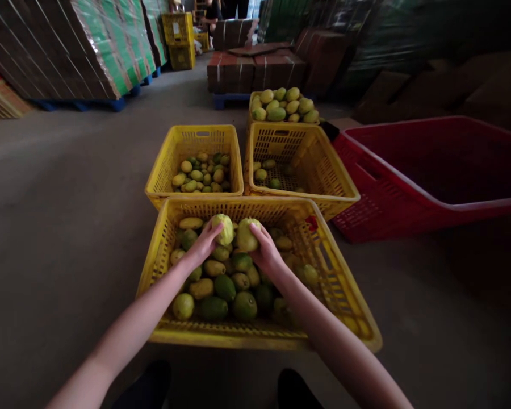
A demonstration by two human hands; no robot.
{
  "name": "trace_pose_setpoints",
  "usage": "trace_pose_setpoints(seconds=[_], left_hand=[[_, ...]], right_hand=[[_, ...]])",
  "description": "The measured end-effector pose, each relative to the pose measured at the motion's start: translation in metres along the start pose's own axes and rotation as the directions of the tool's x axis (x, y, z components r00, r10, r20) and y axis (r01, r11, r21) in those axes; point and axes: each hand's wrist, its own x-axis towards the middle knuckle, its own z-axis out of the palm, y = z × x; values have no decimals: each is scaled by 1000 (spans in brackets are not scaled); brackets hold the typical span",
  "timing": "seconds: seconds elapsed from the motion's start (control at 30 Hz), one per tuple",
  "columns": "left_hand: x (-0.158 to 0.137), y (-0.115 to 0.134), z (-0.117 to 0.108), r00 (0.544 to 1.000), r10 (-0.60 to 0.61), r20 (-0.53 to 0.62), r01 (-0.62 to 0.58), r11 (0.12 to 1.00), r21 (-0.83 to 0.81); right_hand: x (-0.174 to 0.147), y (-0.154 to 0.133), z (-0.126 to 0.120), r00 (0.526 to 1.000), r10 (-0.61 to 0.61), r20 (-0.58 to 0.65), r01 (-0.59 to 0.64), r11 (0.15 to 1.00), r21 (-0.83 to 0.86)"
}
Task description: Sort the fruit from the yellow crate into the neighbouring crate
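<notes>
One yellow-green citrus fruit (225,229) is pinched by the fingers of the left hand (206,241), a second fruit (246,237) by those of the right hand (266,248), toward twelve o'clock over a yellow plastic crate (238,341).

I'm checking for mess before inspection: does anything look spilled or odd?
No spill shows, but a small red patch stands out against the nearest yellow crate, near its far right corner; I cannot tell what it is.
</notes>
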Motion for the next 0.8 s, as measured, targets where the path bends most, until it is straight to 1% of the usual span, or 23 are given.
trace_pose_setpoints(seconds=[0.03,0.07,0.1,0.13,0.17,0.2,0.27,0.3,0.37,0.43,0.53,0.57,0.6,0.63,0.7,0.77,0.8], left_hand=[[-2,0,-2,996,85,33,-87,994,61],[-3,1,-4,978,193,85,-203,968,146],[-4,2,-6,939,304,160,-337,909,245],[-5,3,-8,883,400,245,-464,819,336],[-5,4,-10,822,472,319,-568,717,403],[-4,4,-12,769,523,369,-640,630,440],[-2,3,-16,679,602,419,-731,502,463],[0,2,-18,641,634,433,-761,454,463],[1,1,-21,573,671,471,-807,360,468],[2,1,-23,504,679,534,-839,239,489],[-1,3,-23,375,679,631,-869,20,494],[-2,4,-23,335,681,652,-870,-42,491],[-3,5,-22,305,682,665,-867,-91,490],[-3,6,-22,287,682,673,-859,-128,495],[-4,6,-22,282,682,674,-840,-163,517],[-4,6,-23,290,688,665,-831,-164,532],[-3,6,-23,296,695,655,-831,-150,535]], right_hand=[[0,-1,-2,993,-118,18,120,989,-85],[1,-2,-5,971,-235,51,240,953,-184],[1,-2,-8,934,-343,102,357,889,-285],[2,-3,-11,885,-436,165,465,802,-374],[3,-3,-14,825,-515,231,561,701,-441],[4,-4,-17,761,-581,289,639,595,-487],[6,-4,-21,637,-676,371,738,397,-545],[6,-4,-23,587,-706,396,761,315,-567],[6,-4,-24,512,-746,427,778,192,-598],[6,-4,-24,455,-771,446,787,114,-606],[6,-4,-24,392,-789,473,804,45,-592],[6,-4,-25,380,-789,482,808,30,-588],[5,-4,-25,374,-787,491,809,17,-587],[5,-4,-26,375,-781,500,807,9,-591],[5,-5,-26,389,-768,509,793,-2,-609],[4,-5,-26,402,-768,499,775,-4,-631],[4,-6,-26,406,-774,486,769,1,-639]])
